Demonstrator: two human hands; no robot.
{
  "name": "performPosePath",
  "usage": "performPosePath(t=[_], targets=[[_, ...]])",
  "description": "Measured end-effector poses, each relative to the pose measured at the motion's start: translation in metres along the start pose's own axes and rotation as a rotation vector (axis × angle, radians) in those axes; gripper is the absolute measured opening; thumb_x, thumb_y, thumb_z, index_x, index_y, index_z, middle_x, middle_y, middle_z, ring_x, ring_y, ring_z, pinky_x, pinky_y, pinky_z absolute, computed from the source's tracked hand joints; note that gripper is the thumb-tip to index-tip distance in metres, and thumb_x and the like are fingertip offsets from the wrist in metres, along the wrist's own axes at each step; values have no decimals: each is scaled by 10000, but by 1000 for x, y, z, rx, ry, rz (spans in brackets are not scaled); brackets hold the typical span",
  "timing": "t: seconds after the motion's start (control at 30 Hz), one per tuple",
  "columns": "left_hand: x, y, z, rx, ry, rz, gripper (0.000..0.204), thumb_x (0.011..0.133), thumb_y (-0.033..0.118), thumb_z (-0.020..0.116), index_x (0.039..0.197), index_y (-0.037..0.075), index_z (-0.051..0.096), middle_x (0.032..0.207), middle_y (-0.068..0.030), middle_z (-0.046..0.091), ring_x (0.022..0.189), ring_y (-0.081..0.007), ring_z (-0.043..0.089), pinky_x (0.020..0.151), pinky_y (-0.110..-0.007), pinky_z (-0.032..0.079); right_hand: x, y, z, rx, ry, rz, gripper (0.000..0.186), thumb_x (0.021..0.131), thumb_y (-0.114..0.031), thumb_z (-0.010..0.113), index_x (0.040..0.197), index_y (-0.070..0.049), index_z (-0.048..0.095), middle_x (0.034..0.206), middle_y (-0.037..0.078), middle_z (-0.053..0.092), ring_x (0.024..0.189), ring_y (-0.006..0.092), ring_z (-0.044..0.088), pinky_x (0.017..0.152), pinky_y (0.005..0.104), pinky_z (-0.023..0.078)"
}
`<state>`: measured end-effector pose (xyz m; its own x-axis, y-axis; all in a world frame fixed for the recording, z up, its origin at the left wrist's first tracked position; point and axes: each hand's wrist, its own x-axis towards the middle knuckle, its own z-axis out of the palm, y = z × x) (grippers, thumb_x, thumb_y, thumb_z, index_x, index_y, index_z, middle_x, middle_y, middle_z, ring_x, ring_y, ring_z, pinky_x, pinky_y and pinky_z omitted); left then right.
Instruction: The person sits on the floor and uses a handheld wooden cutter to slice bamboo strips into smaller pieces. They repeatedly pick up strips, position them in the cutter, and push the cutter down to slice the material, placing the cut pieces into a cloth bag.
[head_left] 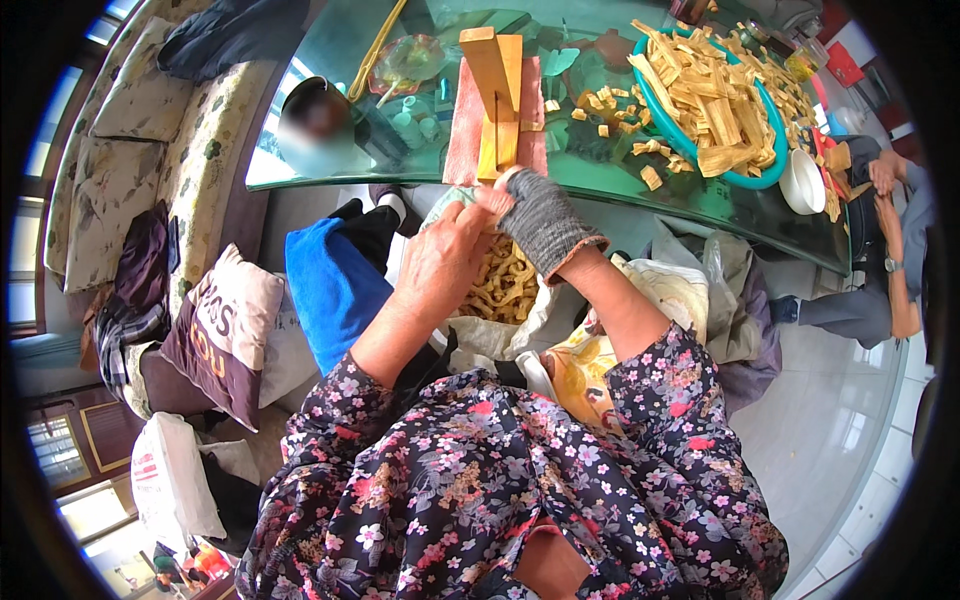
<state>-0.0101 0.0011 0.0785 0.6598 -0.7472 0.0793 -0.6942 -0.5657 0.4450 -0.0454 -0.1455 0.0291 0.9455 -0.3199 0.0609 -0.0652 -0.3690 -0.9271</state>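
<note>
My left hand (447, 246) and my right hand (530, 208) meet in front of the glass table's near edge, fingers curled and pinched together. Whatever lies between the fingertips is hidden or too small to make out. A grey knitted sleeve covers my right palm and wrist. Just beyond my fingers, a wooden stand (497, 110) with an upright post and a narrow slot rests on a pink towel (466, 125). Below my hands, a pale bag holds many yellowish twisted knots (503, 285), which look like tofu skin.
A teal basket (768, 178) heaped with flat yellow strips (715, 95) stands on the glass table (600, 190), with small cut pieces (610, 100) beside it. A white bowl (801, 183) sits by the basket. Another person's hands (884, 175) are at right. Cushions (225, 335) lie left.
</note>
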Motion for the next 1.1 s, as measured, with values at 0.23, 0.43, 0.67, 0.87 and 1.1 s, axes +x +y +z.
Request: performPosePath(t=[0.23,0.43,0.67,0.87,1.1], targets=[[4,-43,-12,322,96,327,213,711,176,647,860,113,509,758,-45,494,725,-237,543,640,-355,432,-9,-17,-5,-141,-455,-170,449,858,-439,517,920,-1,594,851,211,614,826,360,593,745,424,450],[15,-88,4,316,130,461,218,686,249,652,796,130,505,716,-24,494,680,-215,542,613,-342,416,-21,-27,23,-338,-367,-193,253,893,-279,515,898,-41,603,802,149,596,787,305,587,709,405,460],[42,-64,15,-1082,-163,-249,83,918,126,543,961,64,579,772,29,526,632,-59,471,564,-246,430,13,7,-5,-27,-55,-148,308,865,-325,558,815,-26,612,744,186,593,720,328,583,652,401,455],[61,-49,-3,-1158,-127,-368,121,937,186,544,994,84,572,706,43,503,608,-16,396,523,-186,349,30,-12,-41,-323,35,94,461,828,-467,585,756,-14,625,755,212,612,736,361,609,672,424,475],[85,-56,3,-785,18,-242,230,924,259,565,993,44,606,666,55,493,559,-30,407,499,-198,323,40,4,-34,-205,193,3,361,866,-352,569,805,-2,633,738,182,596,724,327,588,675,397,456]])
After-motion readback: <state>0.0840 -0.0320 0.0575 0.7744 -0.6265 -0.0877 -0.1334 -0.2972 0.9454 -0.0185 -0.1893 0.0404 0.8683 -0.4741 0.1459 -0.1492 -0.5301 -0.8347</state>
